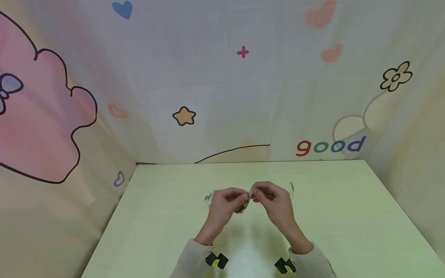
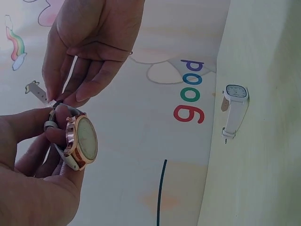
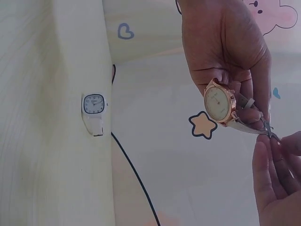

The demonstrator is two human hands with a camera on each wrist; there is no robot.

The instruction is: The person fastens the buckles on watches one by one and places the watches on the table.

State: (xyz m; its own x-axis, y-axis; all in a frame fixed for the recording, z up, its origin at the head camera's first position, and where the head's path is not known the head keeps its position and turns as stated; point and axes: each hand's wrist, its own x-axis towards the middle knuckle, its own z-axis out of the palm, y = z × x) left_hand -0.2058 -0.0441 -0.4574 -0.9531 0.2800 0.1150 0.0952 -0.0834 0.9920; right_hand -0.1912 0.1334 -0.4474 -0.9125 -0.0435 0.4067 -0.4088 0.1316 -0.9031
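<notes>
Both hands meet over the table around a wristwatch point(image 1: 240, 210) with a rose-gold case and a pale strap. My left hand point(image 1: 222, 208) pinches the strap near its metal buckle point(image 3: 267, 127), with a fingertip inside the strap's loop. My right hand point(image 1: 276, 200) pinches the strap at the buckle from the other side. In the left wrist view, the holed strap end point(image 2: 37, 92) sticks out past the buckle, and the round cream dial point(image 2: 87, 139) hangs beside the left fingers. The fingertips partly cover the buckle.
One white watch with a squarish dial point(image 3: 94, 103) lies on the table beyond the left hand. Another white-strapped watch point(image 2: 236, 92) lies beyond the right hand. A printed cloth point(image 1: 222, 77) hangs behind and beside the pale table point(image 1: 167, 231).
</notes>
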